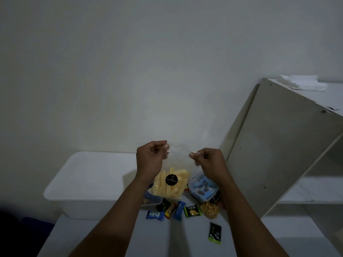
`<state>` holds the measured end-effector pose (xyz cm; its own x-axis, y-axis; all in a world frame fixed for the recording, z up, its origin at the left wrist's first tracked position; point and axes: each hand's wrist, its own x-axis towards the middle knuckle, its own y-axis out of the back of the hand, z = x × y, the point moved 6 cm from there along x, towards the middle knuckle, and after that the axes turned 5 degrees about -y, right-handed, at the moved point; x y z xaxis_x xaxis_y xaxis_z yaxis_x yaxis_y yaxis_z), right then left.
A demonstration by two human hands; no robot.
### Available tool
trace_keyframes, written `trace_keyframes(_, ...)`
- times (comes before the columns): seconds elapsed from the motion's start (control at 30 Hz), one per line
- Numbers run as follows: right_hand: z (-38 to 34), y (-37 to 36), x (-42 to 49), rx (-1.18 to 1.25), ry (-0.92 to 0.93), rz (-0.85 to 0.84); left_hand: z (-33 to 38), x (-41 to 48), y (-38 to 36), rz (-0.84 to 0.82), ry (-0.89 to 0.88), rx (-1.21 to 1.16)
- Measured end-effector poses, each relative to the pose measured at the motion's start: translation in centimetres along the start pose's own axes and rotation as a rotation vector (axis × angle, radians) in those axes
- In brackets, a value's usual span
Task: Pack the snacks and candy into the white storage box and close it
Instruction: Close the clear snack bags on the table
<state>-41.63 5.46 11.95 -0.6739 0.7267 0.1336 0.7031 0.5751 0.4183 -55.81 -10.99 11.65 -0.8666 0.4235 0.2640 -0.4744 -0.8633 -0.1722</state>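
- The left hand (150, 158) and right hand (209, 162) are raised side by side, a little apart. Each pinches a top corner of a clear bag (171, 182) between thumb and fingers.
- The bag hangs between them above the table (185, 238). It holds pale yellow stick snacks and has a round black sticker on its front.
- The white storage box (89, 182) sits at 9 o'clock from the bag, at the table's far left. Whether its lid is on, I cannot tell.
- At 6 o'clock below the bag lies a row of small packets: a blue Kalpa packet (155, 215), a red-yellow bar (171, 210), a blue wrapper (179, 210) and a green Nextar packet (192, 211).
- At 4 o'clock is a blue-lidded tub (203, 188), with a pouch of round yellow snacks (209, 210) just below it.
- A black-green sachet (215, 233) lies alone at 5 o'clock, nearer the person.
- A white shelf unit (278, 145) stands at 3 o'clock.
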Motion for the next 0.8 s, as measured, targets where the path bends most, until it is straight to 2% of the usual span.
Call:
trace_keyframes(0.17,0.9,0.5,-0.8,0.176,-0.113,0.185,-0.5,0.0,-0.3,0.008,0.039,-0.04)
trace_keyframes(0.23,1.7,0.1,-1.2,0.27,-0.157,0.159,-0.8,-0.1,-0.4,0.008,0.066,-0.075)
trace_keyframes(0.37,3.3,-1.5,-2.1,0.397,-0.212,0.0,-1.4,-0.6,-0.6,0.017,0.126,-0.185)
trace_keyframes(0.43,3.7,-1.7,-2.5,0.405,-0.203,0.009,-2.1,-1.2,-0.7,0.021,0.161,-0.206)
trace_keyframes(0.63,4.9,-1.4,-3.1,0.404,-0.214,0.076,-4.6,-2.4,-0.9,-0.103,0.208,-0.029)
trace_keyframes(0.8,6.1,-1.7,-3.4,0.329,-0.198,0.097,-5.7,-3.4,-0.3,-0.063,0.149,0.093)
